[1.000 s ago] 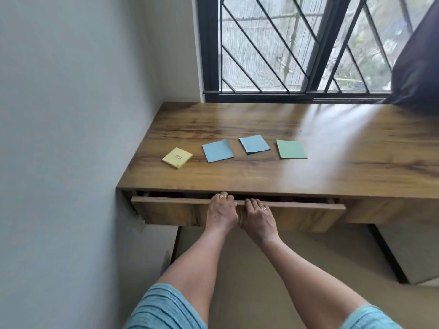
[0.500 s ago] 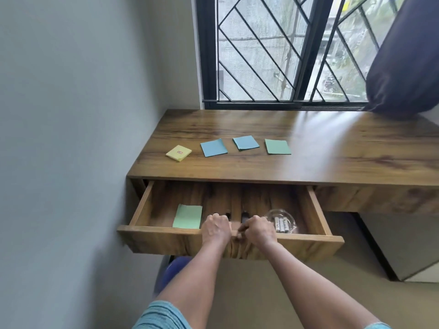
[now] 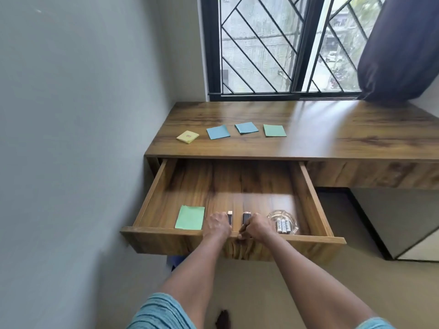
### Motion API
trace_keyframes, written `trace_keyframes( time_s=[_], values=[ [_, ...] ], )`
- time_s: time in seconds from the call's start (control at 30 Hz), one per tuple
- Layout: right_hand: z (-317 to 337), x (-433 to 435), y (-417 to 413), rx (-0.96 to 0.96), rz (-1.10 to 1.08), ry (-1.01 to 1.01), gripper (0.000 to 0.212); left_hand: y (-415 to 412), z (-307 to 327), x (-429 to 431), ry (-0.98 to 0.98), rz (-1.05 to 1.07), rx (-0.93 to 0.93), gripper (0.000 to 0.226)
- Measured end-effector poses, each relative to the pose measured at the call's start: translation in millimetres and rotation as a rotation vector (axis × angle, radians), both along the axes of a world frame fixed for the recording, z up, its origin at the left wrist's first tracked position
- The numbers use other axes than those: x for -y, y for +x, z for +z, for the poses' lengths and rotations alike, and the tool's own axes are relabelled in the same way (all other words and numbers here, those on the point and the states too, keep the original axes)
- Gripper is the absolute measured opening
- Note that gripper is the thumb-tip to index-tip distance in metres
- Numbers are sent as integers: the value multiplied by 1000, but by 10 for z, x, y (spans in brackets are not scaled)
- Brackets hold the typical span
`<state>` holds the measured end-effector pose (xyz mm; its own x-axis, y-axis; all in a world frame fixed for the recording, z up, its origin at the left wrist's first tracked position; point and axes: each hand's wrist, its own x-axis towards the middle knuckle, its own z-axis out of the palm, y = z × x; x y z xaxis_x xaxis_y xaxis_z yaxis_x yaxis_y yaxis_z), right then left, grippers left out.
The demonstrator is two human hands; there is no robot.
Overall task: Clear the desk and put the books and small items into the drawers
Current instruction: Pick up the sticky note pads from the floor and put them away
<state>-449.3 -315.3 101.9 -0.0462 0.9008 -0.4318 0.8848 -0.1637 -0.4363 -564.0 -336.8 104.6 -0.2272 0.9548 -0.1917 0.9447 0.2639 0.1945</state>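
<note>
A wooden desk stands in the room's corner under a barred window. Its drawer is wide open, and the left hand and right hand, close together, curl over the middle of its front edge, gripping it. Along the drawer's front lie a green note pad at left, two small dark objects by the hands, and a glass dish of batteries at right. Near the desk's left edge is a row of pads: a yellow pad, left blue pad, right blue pad and green pad.
</note>
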Motion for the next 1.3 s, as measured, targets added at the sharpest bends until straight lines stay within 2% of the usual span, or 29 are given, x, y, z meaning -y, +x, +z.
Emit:
trace_keyframes(
  time_s=[0.2,0.4,0.5,0.6,0.7,0.73,0.83,0.9,0.97,1.0,1.07,1.17,1.3],
  values=[
    [-18,237,95,-38,124,-153,23,29,0,317,-111,1,-64,28],
    [-70,435,106,23,260,-297,40,33,-50,570,-260,-34,-82,36],
    [4,488,114,41,264,-293,20,3,-14,581,-302,-47,-43,38],
    [40,504,126,25,257,-299,30,-9,57,542,-397,-88,-4,35],
    [26,467,129,-14,247,-342,25,-55,107,461,-502,-92,53,16],
    [23,451,130,-26,247,-373,23,-77,130,429,-550,-82,90,13],
    [14,355,121,-67,238,-519,19,-146,208,313,-768,-39,227,26],
    [11,248,111,-96,237,-635,13,-209,231,230,-913,-38,273,26],
    [-8,107,119,-133,230,-734,10,-308,178,103,-966,-45,303,23],
    [-24,33,132,-162,205,-745,14,-370,143,24,-932,-40,319,21],
    [-79,-197,144,-238,115,-676,23,-536,68,-218,-722,-30,326,18],
    [-39,-610,114,-340,-11,-449,15,-820,81,-699,-395,-14,285,24],
    [170,-1308,-125,-362,-53,-177,19,-1204,231,-1442,-189,-2,156,26]
  ],
)
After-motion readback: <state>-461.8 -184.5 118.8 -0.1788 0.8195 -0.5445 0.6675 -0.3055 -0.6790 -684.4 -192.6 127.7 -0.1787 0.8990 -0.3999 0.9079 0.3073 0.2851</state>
